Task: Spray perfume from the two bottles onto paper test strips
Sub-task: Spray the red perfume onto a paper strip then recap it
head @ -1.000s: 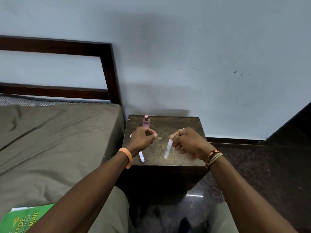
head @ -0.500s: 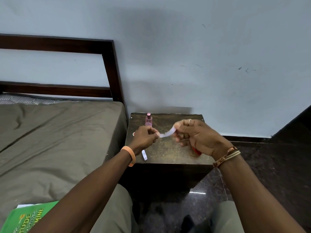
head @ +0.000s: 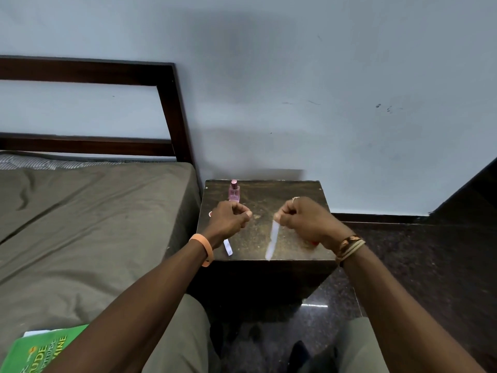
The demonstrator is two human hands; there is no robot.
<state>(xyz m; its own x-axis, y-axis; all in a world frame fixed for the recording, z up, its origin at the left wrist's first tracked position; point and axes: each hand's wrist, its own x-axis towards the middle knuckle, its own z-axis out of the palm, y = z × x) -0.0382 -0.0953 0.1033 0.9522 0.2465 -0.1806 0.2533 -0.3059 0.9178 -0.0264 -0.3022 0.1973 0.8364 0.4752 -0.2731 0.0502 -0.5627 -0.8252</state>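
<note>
A small pink perfume bottle (head: 234, 191) stands upright at the back left of the dark bedside table (head: 295, 189). Just in front of the bottle my left hand (head: 231, 219) is closed in a fist with nothing visible in it. My right hand (head: 306, 222) pinches the top of a white paper strip (head: 272, 242), which hangs down over the table's front part. A second white strip (head: 228, 247) lies flat on the table by my left wrist. A red object (head: 313, 242) peeks out under my right hand, mostly hidden.
A bed with an olive sheet (head: 94, 224) and a dark wooden headboard (head: 172, 103) flanks the table on the left. A green book (head: 40, 351) lies on the bed's near corner. The wall stands right behind the table, and dark polished floor (head: 430, 265) lies to the right.
Half a second ago my right hand held the strip sideways with its end at my left fingers. The hands have since drawn apart and the strip hangs down from my right hand.
</note>
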